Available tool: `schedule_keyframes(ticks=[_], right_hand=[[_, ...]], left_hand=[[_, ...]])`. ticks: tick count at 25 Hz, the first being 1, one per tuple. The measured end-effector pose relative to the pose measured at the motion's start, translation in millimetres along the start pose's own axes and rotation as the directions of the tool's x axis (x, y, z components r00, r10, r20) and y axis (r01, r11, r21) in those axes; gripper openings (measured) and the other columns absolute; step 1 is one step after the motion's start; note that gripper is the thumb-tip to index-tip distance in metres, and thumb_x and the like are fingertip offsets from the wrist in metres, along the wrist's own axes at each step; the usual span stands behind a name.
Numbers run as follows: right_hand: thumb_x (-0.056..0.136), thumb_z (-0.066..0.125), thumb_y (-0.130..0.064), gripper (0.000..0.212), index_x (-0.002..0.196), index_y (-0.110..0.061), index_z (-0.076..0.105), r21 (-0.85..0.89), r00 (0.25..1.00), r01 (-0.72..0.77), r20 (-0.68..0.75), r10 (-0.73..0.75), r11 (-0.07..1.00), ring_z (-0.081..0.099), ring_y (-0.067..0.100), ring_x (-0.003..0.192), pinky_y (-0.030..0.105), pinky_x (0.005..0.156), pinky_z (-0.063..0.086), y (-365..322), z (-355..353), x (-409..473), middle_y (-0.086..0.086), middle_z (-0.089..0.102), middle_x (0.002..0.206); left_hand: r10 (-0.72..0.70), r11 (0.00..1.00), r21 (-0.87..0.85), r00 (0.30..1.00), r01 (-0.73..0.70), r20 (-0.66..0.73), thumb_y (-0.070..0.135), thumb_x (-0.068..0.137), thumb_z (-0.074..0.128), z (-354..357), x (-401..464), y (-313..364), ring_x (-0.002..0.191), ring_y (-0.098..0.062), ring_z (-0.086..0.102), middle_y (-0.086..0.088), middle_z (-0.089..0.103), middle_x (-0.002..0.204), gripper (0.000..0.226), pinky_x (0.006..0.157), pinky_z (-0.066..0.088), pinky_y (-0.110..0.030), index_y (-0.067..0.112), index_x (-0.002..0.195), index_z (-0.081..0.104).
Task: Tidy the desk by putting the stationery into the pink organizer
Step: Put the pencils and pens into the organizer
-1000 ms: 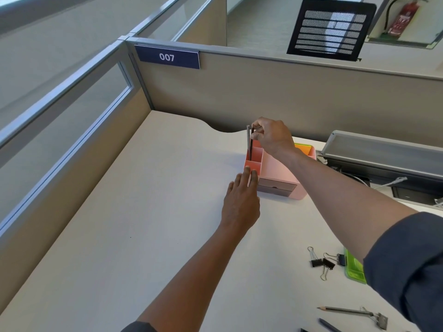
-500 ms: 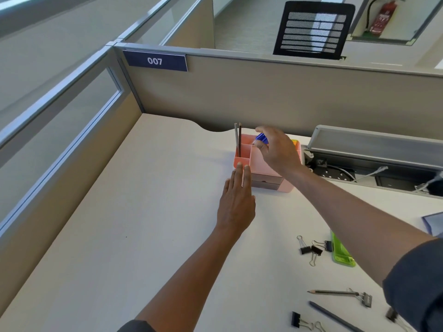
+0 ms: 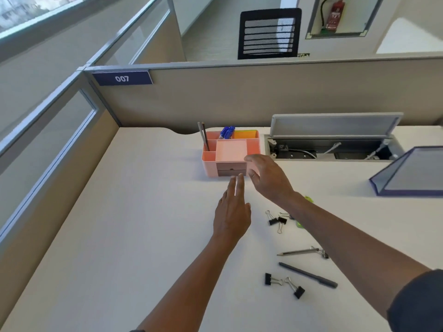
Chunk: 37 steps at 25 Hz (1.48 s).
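Pink organizer (image 3: 231, 154): at the desk's (image 3: 119, 224) far edge, near the partition, upright, little drawers facing the viewer.
Contents: two pencils (image 3: 203, 137) standing tilted in the left rear slot; blue pens (image 3: 226, 132) in the middle rear slot; orange pad (image 3: 245, 134) in the right rear slot; large front tray apparently bare.
Right hand (image 3: 268, 178): pulled back from the pencil slot of a second ago, now hovering just in front of the organizer's right corner, fingers loosely spread, holding nothing (pencils released and left in place).
Left hand (image 3: 233, 209): flat, fingers straight, fingertips near the drawer front, no longer against the left corner; contact uncertain.
Still loose on desk: binder clips (image 3: 275, 220) beside the right forearm; pencil (image 3: 297, 251) with a metal clip at its end; dark pen (image 3: 309, 275); second binder-clip pair (image 3: 285, 283); green item (image 3: 309, 199), mostly hidden behind the forearm.
Judgement: pencil deposit finished, both hands free, several items outstanding; likely next pick among the nearer clips or pen.
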State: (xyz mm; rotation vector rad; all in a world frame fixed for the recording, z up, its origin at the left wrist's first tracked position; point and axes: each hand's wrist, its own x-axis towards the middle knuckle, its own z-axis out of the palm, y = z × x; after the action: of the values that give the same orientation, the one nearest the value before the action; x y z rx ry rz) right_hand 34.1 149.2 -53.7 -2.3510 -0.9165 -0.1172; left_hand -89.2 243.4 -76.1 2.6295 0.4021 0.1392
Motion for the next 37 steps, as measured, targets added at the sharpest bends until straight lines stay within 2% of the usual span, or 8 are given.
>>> schedule_keyframes(ticks=[4,10,14,17,24,29,33,37], right_hand=[[0.091,0.057,-0.007,0.039,0.129,-0.015,0.057,0.054,0.998,-0.058,0.003,0.058,0.997,0.049,0.017,0.125,0.029,0.106,0.038,17,-4,-64,0.001,0.06,0.13],[0.089,0.057,-0.002,0.041,0.126,-0.017,0.059,0.145,0.989,-0.142,-0.01,0.145,0.979,0.049,0.012,0.124,0.027,0.106,0.04,34,-11,-154,-0.003,0.06,0.128],[0.087,0.059,-0.003,0.044,0.127,-0.022,0.059,0.155,0.958,-0.285,0.006,0.287,0.946,0.052,0.01,0.121,0.027,0.103,0.042,49,-16,-205,-0.006,0.06,0.127],[0.088,0.057,-0.003,0.044,0.128,-0.023,0.057,0.162,0.94,-0.34,0.041,0.338,0.927,0.052,0.01,0.121,0.021,0.101,0.039,59,-19,-233,-0.007,0.059,0.127],[0.088,0.052,0.001,0.048,0.131,-0.019,0.055,0.15,0.913,-0.408,0.067,0.403,0.9,0.048,0.012,0.124,0.022,0.101,0.036,75,-32,-256,-0.004,0.058,0.129],[0.09,0.052,0.0,0.046,0.131,-0.02,0.055,0.147,0.905,-0.426,0.06,0.421,0.893,0.049,0.014,0.123,0.024,0.1,0.037,81,-35,-262,-0.003,0.058,0.129],[0.09,0.051,-0.003,0.044,0.131,-0.021,0.055,0.126,0.902,-0.432,0.048,0.429,0.893,0.05,0.015,0.122,0.028,0.1,0.041,86,-36,-261,-0.002,0.059,0.128],[0.09,0.052,-0.001,0.042,0.129,-0.017,0.057,0.109,0.905,-0.426,0.023,0.426,0.898,0.053,0.017,0.119,0.022,0.097,0.038,87,-37,-257,-0.001,0.061,0.125]], left_hand=[[0.006,1.0,0.028,0.998,-0.008,0.063,0.029,0.096,0.056,17,-39,25,0.131,-0.026,0.047,-0.003,0.017,0.161,0.073,0.1,0.046,-0.037,0.023,0.154,0.013],[0.08,0.994,0.068,0.989,-0.089,0.126,0.024,0.093,0.057,48,-87,56,0.111,-0.023,0.056,0.0,0.038,0.141,0.059,0.086,0.048,-0.034,0.022,0.146,0.031],[0.099,0.987,0.107,0.978,-0.12,0.184,0.021,0.093,0.054,66,-100,70,0.102,-0.027,0.059,-0.002,0.05,0.129,0.041,0.082,0.046,-0.037,0.02,0.134,0.048],[0.108,0.982,0.133,0.975,-0.135,0.195,0.02,0.093,0.052,77,-101,77,0.097,-0.027,0.059,-0.003,0.055,0.123,0.031,0.078,0.044,-0.036,0.019,0.124,0.056],[0.102,0.957,0.246,0.972,-0.155,0.213,0.015,0.09,0.052,90,-97,89,0.093,-0.026,0.056,-0.004,0.055,0.109,0.016,0.074,0.039,-0.034,0.017,0.105,0.058],[0.086,0.932,0.332,0.977,-0.148,0.195,0.005,0.087,0.05,90,-94,94,0.087,-0.026,0.055,-0.004,0.055,0.1,0.017,0.065,0.033,-0.033,0.017,0.096,0.056],[0.093,0.906,0.393,0.98,-0.157,0.176,0.002,0.086,0.05,90,-91,94,0.083,-0.025,0.056,-0.004,0.055,0.097,0.015,0.065,0.03,-0.032,0.016,0.09,0.056],[0.122,0.892,0.413,0.977,-0.186,0.178,0.001,0.085,0.051,90,-89,91,0.084,-0.025,0.055,-0.005,0.055,0.097,0.016,0.066,0.031,-0.033,0.014,0.09,0.058]])
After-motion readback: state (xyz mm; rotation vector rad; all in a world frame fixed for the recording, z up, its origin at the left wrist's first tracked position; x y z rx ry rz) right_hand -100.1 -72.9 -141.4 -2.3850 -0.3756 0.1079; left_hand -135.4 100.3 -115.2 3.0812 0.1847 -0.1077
